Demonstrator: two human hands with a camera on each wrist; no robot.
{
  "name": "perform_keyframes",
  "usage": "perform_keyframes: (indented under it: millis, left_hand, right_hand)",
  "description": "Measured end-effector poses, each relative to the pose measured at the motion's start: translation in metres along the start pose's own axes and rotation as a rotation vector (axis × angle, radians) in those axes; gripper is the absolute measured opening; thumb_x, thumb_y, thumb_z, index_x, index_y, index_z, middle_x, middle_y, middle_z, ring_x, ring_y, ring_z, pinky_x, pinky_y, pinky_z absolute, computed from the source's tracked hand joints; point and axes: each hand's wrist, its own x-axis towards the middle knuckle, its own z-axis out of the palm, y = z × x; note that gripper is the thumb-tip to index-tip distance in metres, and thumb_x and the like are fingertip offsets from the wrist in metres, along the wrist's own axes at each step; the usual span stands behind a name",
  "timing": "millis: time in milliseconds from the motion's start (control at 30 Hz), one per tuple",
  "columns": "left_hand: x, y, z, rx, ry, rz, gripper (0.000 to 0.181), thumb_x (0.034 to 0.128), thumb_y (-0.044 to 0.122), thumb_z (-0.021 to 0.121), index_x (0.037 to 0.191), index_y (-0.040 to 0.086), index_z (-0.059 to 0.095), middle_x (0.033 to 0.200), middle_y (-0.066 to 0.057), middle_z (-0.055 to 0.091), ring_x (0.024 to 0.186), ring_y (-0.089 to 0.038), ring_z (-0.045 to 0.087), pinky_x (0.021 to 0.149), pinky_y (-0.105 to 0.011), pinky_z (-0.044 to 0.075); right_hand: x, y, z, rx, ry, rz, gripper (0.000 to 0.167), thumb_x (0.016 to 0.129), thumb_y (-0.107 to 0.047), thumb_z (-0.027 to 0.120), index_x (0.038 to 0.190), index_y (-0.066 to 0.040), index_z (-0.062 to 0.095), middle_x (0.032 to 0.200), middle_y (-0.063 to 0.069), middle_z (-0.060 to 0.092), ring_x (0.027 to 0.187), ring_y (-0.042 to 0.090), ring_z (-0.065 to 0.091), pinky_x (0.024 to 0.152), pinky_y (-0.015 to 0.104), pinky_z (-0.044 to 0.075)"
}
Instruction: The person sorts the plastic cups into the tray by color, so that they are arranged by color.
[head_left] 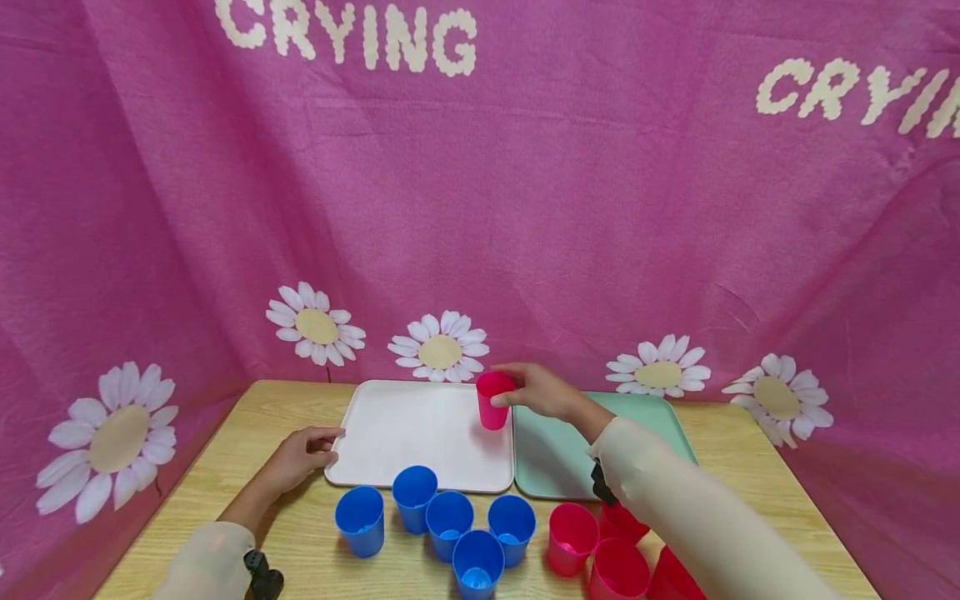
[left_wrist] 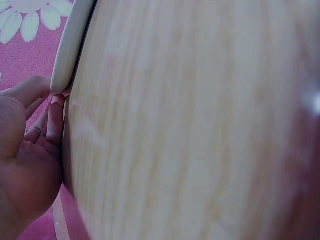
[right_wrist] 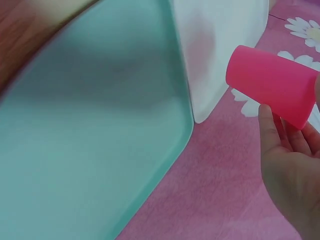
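Fingers [right_wrist: 270,135] of the right hand [head_left: 542,392]: curling round the side of a red cup [head_left: 489,412], spanning only its width, holding it upright above the right end of a white tray [head_left: 412,433]. With the left hand [head_left: 296,458], bending fingers loosely, touching the tray's left edge, leaving a gap between thumb and forefinger. Farther out, seeing a green tray [head_left: 555,454] adjoining on the right, partly lying beneath a pale sleeve [head_left: 675,492]. Nearer on the wooden surface [head_left: 315,542], seeing five blue cups [head_left: 450,523] standing mouth-up, and more red cups [head_left: 573,537] clustering by that sleeve. Behind, seeing a pink cloth [head_left: 562,208] hanging.
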Motion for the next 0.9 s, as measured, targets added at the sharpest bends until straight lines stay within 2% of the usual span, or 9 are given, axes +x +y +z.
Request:
perform_keyframes:
  millis: [200, 333, 500, 633, 900]
  left_hand:
    - [0.000, 0.002, 0.000, -0.004, -0.001, 0.012, 0.042, 0.0949, -0.001, 0.070, 0.136, -0.005, 0.062, 0.111, -0.013, 0.065, 0.102, -0.027, 0.054, 0.083, -0.028, 0.050]
    - [0.000, 0.001, 0.000, -0.007, -0.004, -0.006, 0.043, 0.0949, -0.001, 0.069, 0.137, -0.004, 0.062, 0.110, -0.012, 0.064, 0.102, -0.026, 0.054, 0.084, -0.027, 0.050]
    - [0.002, -0.002, 0.000, -0.014, 0.002, -0.029, 0.043, 0.0946, -0.002, 0.069, 0.138, -0.003, 0.063, 0.111, -0.012, 0.064, 0.103, -0.027, 0.053, 0.084, -0.028, 0.050]
    - [0.001, -0.002, -0.001, -0.017, 0.007, -0.037, 0.044, 0.0945, -0.002, 0.070, 0.138, -0.003, 0.062, 0.110, -0.013, 0.064, 0.103, -0.028, 0.053, 0.083, -0.027, 0.050]
    - [-0.001, 0.003, 0.000, -0.002, 0.005, -0.048, 0.045, 0.0944, -0.002, 0.070, 0.138, -0.002, 0.062, 0.113, -0.014, 0.064, 0.103, -0.028, 0.054, 0.085, -0.027, 0.051]
  right_hand:
    - [0.018, -0.008, 0.011, 0.022, -0.001, 0.019, 0.071, 0.090, -0.028, 0.081, 0.151, -0.005, 0.051, 0.125, 0.009, 0.068, 0.116, 0.028, 0.063, 0.092, 0.042, 0.059]
    - [0.031, -0.011, 0.020, 0.019, -0.007, 0.009, 0.070, 0.091, -0.026, 0.081, 0.150, -0.002, 0.052, 0.127, 0.012, 0.068, 0.119, 0.030, 0.062, 0.094, 0.040, 0.058]
    - [0.046, -0.018, 0.032, 0.002, -0.006, 0.032, 0.069, 0.090, -0.026, 0.081, 0.150, -0.006, 0.053, 0.134, 0.012, 0.065, 0.125, 0.032, 0.059, 0.095, 0.041, 0.058]
    - [0.057, -0.024, 0.041, 0.002, -0.022, 0.011, 0.069, 0.091, -0.024, 0.080, 0.150, -0.004, 0.052, 0.139, 0.015, 0.062, 0.129, 0.034, 0.057, 0.097, 0.041, 0.058]
    - [0.077, -0.022, 0.057, -0.011, -0.020, 0.015, 0.068, 0.090, -0.024, 0.082, 0.148, -0.004, 0.054, 0.140, 0.016, 0.061, 0.130, 0.034, 0.057, 0.098, 0.040, 0.057]
